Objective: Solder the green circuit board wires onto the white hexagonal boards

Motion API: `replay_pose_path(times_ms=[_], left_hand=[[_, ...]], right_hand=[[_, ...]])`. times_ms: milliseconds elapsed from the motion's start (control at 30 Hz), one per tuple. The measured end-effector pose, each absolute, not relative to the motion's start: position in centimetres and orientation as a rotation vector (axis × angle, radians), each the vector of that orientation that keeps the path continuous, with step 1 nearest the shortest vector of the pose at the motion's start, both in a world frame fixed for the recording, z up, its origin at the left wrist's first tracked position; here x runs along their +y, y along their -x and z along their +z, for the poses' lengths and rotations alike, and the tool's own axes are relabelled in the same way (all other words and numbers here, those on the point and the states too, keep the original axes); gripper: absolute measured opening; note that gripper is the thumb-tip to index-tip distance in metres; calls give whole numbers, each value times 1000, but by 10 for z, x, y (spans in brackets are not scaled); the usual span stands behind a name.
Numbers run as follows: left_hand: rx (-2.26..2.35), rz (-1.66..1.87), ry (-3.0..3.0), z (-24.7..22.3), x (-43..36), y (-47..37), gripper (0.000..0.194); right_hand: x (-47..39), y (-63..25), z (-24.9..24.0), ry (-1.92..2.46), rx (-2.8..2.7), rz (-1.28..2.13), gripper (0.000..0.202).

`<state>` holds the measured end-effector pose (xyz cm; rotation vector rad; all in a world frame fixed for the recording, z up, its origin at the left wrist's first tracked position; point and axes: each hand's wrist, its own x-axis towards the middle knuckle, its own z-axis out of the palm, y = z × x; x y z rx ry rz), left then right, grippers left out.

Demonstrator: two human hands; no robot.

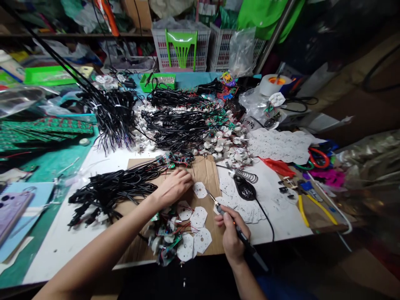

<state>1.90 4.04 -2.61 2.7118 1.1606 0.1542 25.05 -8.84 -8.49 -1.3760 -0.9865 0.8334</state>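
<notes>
My right hand [233, 235] is wrapped round a soldering iron [240, 233], its tip pointing at the right edge of a white octagonal plate [200, 190] on brown cardboard [213, 175]. Just left of that plate, my left hand [175, 186] rests with its fingers bent and close together; whatever they pinch is hidden. Beyond it lie small green circuit boards [173, 158] joined to black power cords [125, 183]. Nearer me, several white plates [198, 217] with thin red wires lie beside a heap of wired boards [165, 241].
A black solder holder [245, 187] with a metal spring [246, 175] stands to the right. Yellow-handled pliers [318, 206] lie farther right. Bundled black cables [181, 125] and white parts [228, 146] fill the back. Green circuit panels [46, 131] and a purple phone [14, 212] are left.
</notes>
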Motion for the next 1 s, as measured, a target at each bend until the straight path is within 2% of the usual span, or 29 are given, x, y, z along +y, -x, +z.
replay_pose_path(times_ms=[100, 300, 500, 733, 1000], left_hand=[[974, 311, -2696, -33, 23, -11, 29], [1005, 460, -2645, -33, 8, -6, 24], [999, 644, -2393, -27, 26, -12, 19], [1034, 504, -2260, -28, 39, -18, 27], [1073, 367, -2362, -31, 40, -20, 28]], right_hand=[[-88, -256, -82, 1359, -975, 815, 31], [-83, -267, -72, 1377, -997, 712, 28], [-85, -294, -61, 1547, -1090, 422, 27], [-84, -313, -62, 1679, -1209, 106, 24], [-79, -314, -60, 1632, -1337, 13, 22]])
